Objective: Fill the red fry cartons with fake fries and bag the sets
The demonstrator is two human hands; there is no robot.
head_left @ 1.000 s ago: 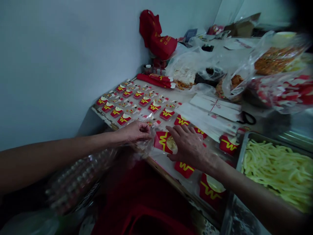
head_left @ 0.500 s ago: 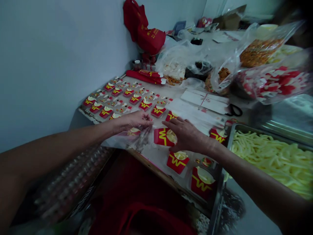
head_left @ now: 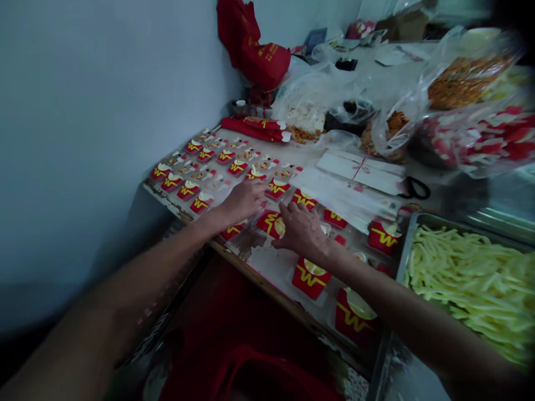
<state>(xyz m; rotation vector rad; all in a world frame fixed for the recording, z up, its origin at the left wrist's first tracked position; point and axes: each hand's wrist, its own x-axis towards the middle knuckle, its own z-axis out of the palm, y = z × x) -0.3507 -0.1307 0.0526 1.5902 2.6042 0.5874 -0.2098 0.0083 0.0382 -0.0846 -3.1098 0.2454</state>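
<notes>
My right hand (head_left: pixel 301 231) curls around the right end of a red fries-box piece (head_left: pixel 267 221) with a yellow W, in clear plastic. Its thumb is at the near side and its fingers at the far side. Palm down, my left hand (head_left: pixel 247 197) lies just beyond and left of that piece, fingertips drawn together; what they hold, if anything, is hidden. Under my left wrist another red piece (head_left: pixel 234 230) partly shows. A similar piece (head_left: pixel 311 277) with a cream-coloured top lies nearer me, below my right forearm.
Rows of similar pieces (head_left: pixel 188 189) cover the table's far left, beside the wall. White paper strips (head_left: pixel 346 195) and black-handled scissors (head_left: pixel 418 188) lie beyond my right hand. A metal tray (head_left: pixel 412 228) of pale yellow strips stands right. Behind are filled plastic bags (head_left: pixel 493 139).
My left hand has left its pinch on clear plastic at the table edge and moved up and right, turning palm down. The fries-box piece at my right hand has shifted left and turned.
</notes>
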